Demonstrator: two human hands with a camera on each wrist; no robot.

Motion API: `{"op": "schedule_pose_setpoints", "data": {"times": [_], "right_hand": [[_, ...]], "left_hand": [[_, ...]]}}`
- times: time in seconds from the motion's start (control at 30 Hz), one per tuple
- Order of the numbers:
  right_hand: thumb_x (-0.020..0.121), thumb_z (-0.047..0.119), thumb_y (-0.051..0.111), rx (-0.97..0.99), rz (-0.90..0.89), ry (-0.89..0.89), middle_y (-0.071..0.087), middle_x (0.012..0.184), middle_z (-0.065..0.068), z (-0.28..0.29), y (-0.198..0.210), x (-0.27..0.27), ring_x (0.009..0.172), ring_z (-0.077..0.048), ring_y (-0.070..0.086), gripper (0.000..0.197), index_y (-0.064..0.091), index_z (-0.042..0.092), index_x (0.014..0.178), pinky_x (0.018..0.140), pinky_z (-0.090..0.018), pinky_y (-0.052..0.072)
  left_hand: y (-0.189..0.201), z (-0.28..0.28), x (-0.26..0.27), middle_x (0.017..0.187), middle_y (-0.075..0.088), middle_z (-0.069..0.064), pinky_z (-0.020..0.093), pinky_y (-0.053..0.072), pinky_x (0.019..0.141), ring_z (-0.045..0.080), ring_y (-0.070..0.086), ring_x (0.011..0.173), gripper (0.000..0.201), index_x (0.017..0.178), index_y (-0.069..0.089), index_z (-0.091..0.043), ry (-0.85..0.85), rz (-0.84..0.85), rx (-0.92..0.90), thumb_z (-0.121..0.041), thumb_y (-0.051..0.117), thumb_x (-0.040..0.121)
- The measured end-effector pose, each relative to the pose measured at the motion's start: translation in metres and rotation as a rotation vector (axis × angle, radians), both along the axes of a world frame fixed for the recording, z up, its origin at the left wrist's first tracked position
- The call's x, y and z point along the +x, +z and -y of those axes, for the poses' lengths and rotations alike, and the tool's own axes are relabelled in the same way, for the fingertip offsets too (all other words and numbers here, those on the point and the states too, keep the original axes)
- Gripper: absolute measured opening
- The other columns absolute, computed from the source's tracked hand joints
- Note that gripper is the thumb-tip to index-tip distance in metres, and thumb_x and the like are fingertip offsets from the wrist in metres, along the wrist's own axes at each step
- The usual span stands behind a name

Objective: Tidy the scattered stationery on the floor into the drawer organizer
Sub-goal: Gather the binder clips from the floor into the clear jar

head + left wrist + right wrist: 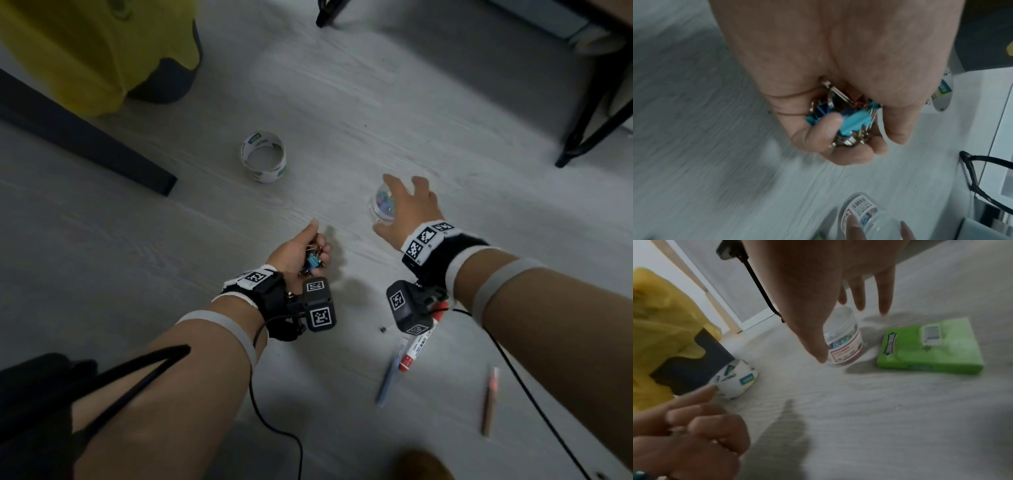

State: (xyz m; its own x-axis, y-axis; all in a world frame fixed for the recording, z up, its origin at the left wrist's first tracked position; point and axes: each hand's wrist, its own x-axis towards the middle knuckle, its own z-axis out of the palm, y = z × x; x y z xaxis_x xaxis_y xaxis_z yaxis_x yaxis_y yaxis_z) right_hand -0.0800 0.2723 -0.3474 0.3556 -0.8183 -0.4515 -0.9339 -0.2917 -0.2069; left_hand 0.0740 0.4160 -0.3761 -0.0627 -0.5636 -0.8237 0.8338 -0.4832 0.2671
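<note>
Two hands work above the floor (342, 102); right hand (407, 209) spreads open fingers (885, 293) over the clear jar (844, 337), apparently to take it; tape roll (263, 156) lies farther left; left hand (301, 253) cups binder clips (840, 116), freeing the other.

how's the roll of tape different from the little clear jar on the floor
The roll of tape is an open white ring with printed labels and nothing inside; the clear jar is see-through with colourful bits inside. The roll of tape lies untouched, away from both hands, while the right hand reaches over the clear jar with fingers spread. The clear jar carries a red-edged label. Both stand on the pale floor.
</note>
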Motion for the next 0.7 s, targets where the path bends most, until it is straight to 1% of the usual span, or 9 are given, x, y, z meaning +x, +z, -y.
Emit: {"op": "schedule_pose_setpoints", "data": {"times": [0.03,0.1,0.17,0.2,0.27,0.37,0.5,0.63,0.7], "right_hand": [[0.077,0.03,0.073,0.023,0.006,0.017,0.032,0.141,-0.016,0.003,-0.003,0.0,0.12,-0.041,0.048,0.081,0.027,0.036,0.144,0.088,-0.039,0.048],[0.076,0.028,0.073,-0.007,0.09,0.04,0.042,0.125,-0.014,0.002,0.0,0.003,0.097,-0.038,0.059,0.072,0.035,0.031,0.137,0.074,-0.03,0.044],[0.073,0.033,0.076,-0.037,0.234,0.02,0.043,0.118,-0.009,-0.006,0.007,0.009,0.083,-0.03,0.059,0.068,0.04,0.028,0.131,0.072,-0.026,0.042],[0.072,0.037,0.077,-0.023,0.313,0.001,0.042,0.116,-0.006,-0.012,0.011,0.012,0.081,-0.024,0.057,0.068,0.042,0.028,0.129,0.072,-0.025,0.042],[0.07,0.042,0.078,0.015,0.436,-0.018,0.042,0.116,-0.002,-0.022,0.017,0.019,0.084,-0.016,0.055,0.067,0.044,0.027,0.125,0.074,-0.024,0.042],[0.07,0.048,0.077,0.052,0.486,0.039,0.048,0.113,-0.001,-0.031,0.022,0.027,0.091,-0.014,0.053,0.064,0.047,0.025,0.121,0.072,-0.022,0.039],[0.068,0.055,0.075,0.064,0.462,0.079,0.055,0.105,0.0,-0.035,0.024,0.03,0.088,-0.016,0.058,0.061,0.051,0.024,0.115,0.074,-0.029,0.048],[0.066,0.059,0.076,0.134,0.454,0.076,0.061,0.094,0.001,-0.039,0.021,0.033,0.079,-0.015,0.062,0.058,0.053,0.026,0.108,0.07,-0.031,0.053],[0.065,0.059,0.076,0.13,0.448,0.082,0.061,0.093,0.0,-0.041,0.02,0.035,0.079,-0.016,0.062,0.058,0.053,0.026,0.107,0.07,-0.03,0.052]], "left_hand": [[0.0,0.001,0.0,0.065,0.05,-0.001,0.016,0.027,0.032,0.008,0.048,0.045,0.043,0.066,0.047,-0.016,-0.01,-0.006,-0.013,-0.046,0.05,0.097],[0.002,0.005,-0.002,0.065,0.047,-0.001,0.017,0.024,0.031,0.008,0.046,0.044,0.043,0.065,0.045,-0.017,-0.043,0.025,-0.025,-0.045,0.049,0.098],[0.002,0.01,-0.003,0.065,0.046,-0.001,0.016,0.023,0.032,0.008,0.043,0.043,0.041,0.067,0.048,-0.017,-0.089,0.121,-0.032,-0.045,0.05,0.098],[0.002,0.011,-0.004,0.065,0.046,-0.001,0.015,0.022,0.033,0.008,0.042,0.043,0.04,0.069,0.052,-0.016,-0.109,0.172,-0.032,-0.045,0.051,0.097],[0.001,0.013,-0.005,0.063,0.048,-0.002,0.015,0.019,0.035,0.008,0.04,0.042,0.037,0.075,0.059,-0.015,-0.118,0.225,-0.021,-0.045,0.053,0.096],[-0.001,0.012,-0.005,0.061,0.052,-0.002,0.014,0.019,0.036,0.008,0.038,0.041,0.039,0.079,0.058,-0.015,-0.098,0.231,0.013,-0.051,0.058,0.091],[-0.005,0.008,-0.002,0.06,0.05,-0.001,0.014,0.02,0.037,0.008,0.037,0.039,0.068,0.076,0.058,-0.018,-0.095,0.195,-0.008,-0.082,0.036,0.082],[-0.006,-0.002,-0.001,0.051,0.048,-0.003,0.018,0.017,0.041,0.007,0.034,0.034,0.088,0.065,0.059,-0.016,-0.116,0.118,-0.062,-0.091,0.014,0.072],[-0.006,-0.006,0.0,0.048,0.047,-0.005,0.019,0.018,0.041,0.007,0.032,0.033,0.091,0.061,0.058,-0.017,-0.148,0.113,-0.071,-0.094,0.011,0.068]]}}
